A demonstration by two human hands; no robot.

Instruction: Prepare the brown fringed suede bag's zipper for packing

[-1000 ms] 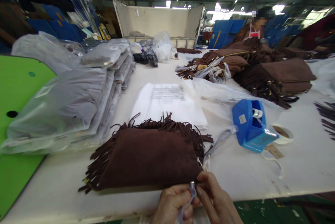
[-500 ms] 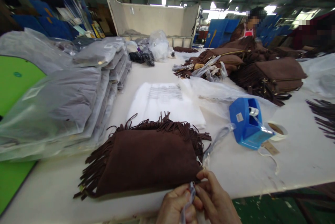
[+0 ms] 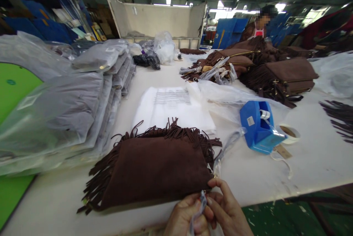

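We pinch thin strip wrapped in clear plastic (image 3: 202,201) with 2 hands at near tabletop edge. Left hand (image 3: 187,218): fingers curled tight round strip's lower part. Right hand (image 3: 227,214): thumb and forefinger closed on its top end. Strip sits at near right corner of flat brown suede fringed bag (image 3: 154,170), lying on white tabletop (image 3: 275,181). Beyond bag, stack of white printed plastic bags (image 3: 171,109). Right, blue plastic tape dispenser (image 3: 256,127).

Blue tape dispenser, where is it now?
Head view: the blue tape dispenser sits right of centre on the table, between the fringed bag and a tape roll.
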